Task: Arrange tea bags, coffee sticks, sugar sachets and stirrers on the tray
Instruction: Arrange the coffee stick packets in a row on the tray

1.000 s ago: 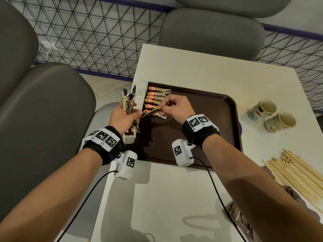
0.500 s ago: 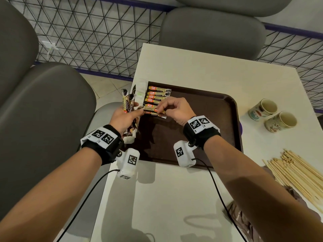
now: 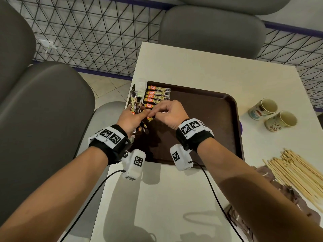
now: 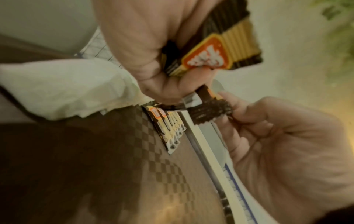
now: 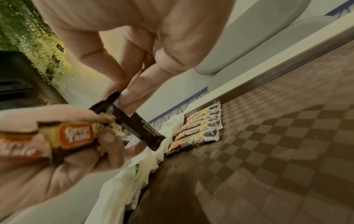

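Right hand (image 3: 170, 114) fingers pinch one coffee stick (image 5: 134, 121) out of the left hand (image 3: 130, 119) bundle (image 3: 135, 103); loose clamping could spill sticks off the tray (image 3: 209, 130) left edge.

- coffee sticks (image 3: 157, 96): glossy printed foil-like wrappers, crimped ends
- tray (image 3: 216, 123): dark brown plastic, matt, fine checkered texture
- stirrers (image 3: 297, 173): pale bare wood, matt
- cups (image 3: 272, 114): printed paper
- desk (image 3: 192, 70): smooth cream top, slight sheen
- napkin (image 4: 63, 86): soft white crinkled paper
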The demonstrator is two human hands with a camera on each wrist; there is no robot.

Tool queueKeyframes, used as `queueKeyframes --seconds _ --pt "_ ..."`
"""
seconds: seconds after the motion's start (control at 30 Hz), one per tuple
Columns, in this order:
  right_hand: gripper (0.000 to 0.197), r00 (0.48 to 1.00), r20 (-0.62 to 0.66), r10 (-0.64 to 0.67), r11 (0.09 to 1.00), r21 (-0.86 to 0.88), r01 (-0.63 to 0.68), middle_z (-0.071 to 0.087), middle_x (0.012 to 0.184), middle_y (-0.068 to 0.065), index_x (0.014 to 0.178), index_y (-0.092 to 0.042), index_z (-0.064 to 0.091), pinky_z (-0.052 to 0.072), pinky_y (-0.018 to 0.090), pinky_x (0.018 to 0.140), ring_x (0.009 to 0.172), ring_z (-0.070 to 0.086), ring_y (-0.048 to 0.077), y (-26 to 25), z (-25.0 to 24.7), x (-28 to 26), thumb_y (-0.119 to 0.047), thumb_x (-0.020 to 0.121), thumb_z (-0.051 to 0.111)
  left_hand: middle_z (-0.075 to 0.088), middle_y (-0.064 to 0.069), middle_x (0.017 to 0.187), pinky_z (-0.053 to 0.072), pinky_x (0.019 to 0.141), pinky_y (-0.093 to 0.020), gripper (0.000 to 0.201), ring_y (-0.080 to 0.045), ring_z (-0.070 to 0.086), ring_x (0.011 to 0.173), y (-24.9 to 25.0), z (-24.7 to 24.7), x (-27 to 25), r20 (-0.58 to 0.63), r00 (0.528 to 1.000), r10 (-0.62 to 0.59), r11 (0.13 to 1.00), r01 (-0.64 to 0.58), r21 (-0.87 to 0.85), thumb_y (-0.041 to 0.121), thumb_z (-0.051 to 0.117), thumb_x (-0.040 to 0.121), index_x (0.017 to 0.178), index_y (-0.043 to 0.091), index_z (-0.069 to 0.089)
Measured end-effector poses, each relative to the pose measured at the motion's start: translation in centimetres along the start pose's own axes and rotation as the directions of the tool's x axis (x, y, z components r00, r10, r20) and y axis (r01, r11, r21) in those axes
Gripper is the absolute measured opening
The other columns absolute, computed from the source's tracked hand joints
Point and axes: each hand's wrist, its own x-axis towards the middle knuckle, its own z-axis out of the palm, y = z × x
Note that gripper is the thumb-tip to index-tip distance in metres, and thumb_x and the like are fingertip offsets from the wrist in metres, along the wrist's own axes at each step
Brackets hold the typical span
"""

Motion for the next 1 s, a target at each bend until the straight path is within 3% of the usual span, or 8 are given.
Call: queueKeyframes --seconds 0.17,0.3,0.43,0.53,0.67,0.8,0.9,1.0 --pt "0.020 1.000 -0.008 0.018 0.999 0.033 -0.018 0.063 0.079 -0.011 0.082 -0.004 0.076 0.044 0.005 0.077 0.078 0.059 0.000 0.0 0.6 0.1 0.006 0.076 0.059 0.067 -0.011 0.080 0.047 0.044 -0.019 0.016 -0.015 0.062 0.056 0.2 0.1 0.0 0.046 0.993 -0.111 0.974 0.118 -0.195 0.004 0.064 0.086 0.103 0.004 0.064" --pt "0.021 0.997 0.019 0.072 0.989 0.129 -0.074 0.064 0.081 -0.003 0.087 0.000 0.074 0.047 0.008 0.074 0.079 0.061 0.003 -0.1 0.4 -0.1 0.011 0.078 0.058 0.070 -0.019 0.091 0.056 0.059 -0.028 0.014 -0.023 0.069 0.067 0.5 0.0 -0.4 0.074 0.993 -0.095 0.963 0.111 -0.244 0.000 0.062 0.085 0.098 0.005 0.064" --pt "0.021 0.986 0.028 0.165 0.956 0.240 -0.166 0.066 0.082 0.001 0.088 0.000 0.072 0.054 0.015 0.070 0.073 0.065 0.008 0.2 0.3 0.3 0.010 0.083 0.054 0.070 -0.007 0.073 0.058 0.057 -0.026 0.015 -0.018 0.068 0.060 1.1 0.1 -1.0 0.059 0.998 -0.018 0.974 0.031 -0.225 -0.006 0.063 0.083 0.088 0.009 0.062" --pt "0.026 0.978 -0.021 0.206 0.972 0.123 -0.202 0.067 0.095 0.001 0.099 -0.013 0.071 0.056 0.029 0.084 0.087 0.065 0.016 1.3 0.1 1.1 0.002 0.084 0.056 0.067 -0.013 0.084 0.057 0.056 -0.024 0.025 -0.015 0.068 0.061 1.5 -0.1 -1.3 0.117 0.993 0.025 0.980 -0.002 -0.197 -0.006 0.063 0.083 0.108 -0.004 0.059" --pt "0.043 0.946 0.263 0.190 0.979 -0.125 -0.162 0.062 0.113 0.000 0.123 -0.018 0.059 0.043 0.027 0.095 0.103 0.057 0.014 1.8 -0.4 1.0 -0.006 0.082 0.066 0.063 -0.007 0.081 0.054 0.059 -0.020 0.019 -0.013 0.064 0.070 2.0 -0.4 -1.6 0.213 0.972 0.094 0.993 -0.076 -0.089 -0.008 0.059 0.085 0.099 0.005 0.059" --pt "0.023 0.946 0.281 0.164 0.986 -0.061 -0.153 0.059 0.096 -0.011 0.104 -0.016 0.062 0.043 0.021 0.079 0.075 0.054 0.003 1.7 -0.2 0.6 -0.009 0.083 0.069 0.064 0.002 0.073 0.054 0.063 -0.020 0.024 -0.007 0.064 0.069 1.9 -0.7 -1.5 0.295 0.945 0.139 0.990 -0.135 -0.035 -0.006 0.064 0.075 0.087 0.014 0.059" --pt "0.015 0.953 0.263 0.151 0.988 -0.081 -0.134 0.057 0.089 -0.013 0.092 -0.017 0.060 0.044 0.025 0.080 0.081 0.054 0.006 2.1 -0.5 0.7 -0.014 0.082 0.071 0.065 0.006 0.071 0.055 0.065 -0.021 0.029 -0.006 0.064 0.070 2.0 -1.0 -1.6 0.358 0.922 0.150 0.988 -0.150 -0.028 0.011 0.066 0.060 0.087 0.016 0.059" --pt "0.020 0.926 0.334 0.177 0.967 0.115 -0.226 0.058 0.092 -0.003 0.093 -0.016 0.055 0.052 0.017 0.075 0.081 0.060 0.013 1.7 -0.4 0.7 -0.001 0.085 0.065 0.067 0.008 0.065 0.053 0.065 -0.021 0.028 -0.005 0.064 0.067 2.1 -1.2 -1.6 0.394 0.907 0.152 0.987 -0.157 -0.019 0.009 0.061 0.062 0.089 0.015 0.057"
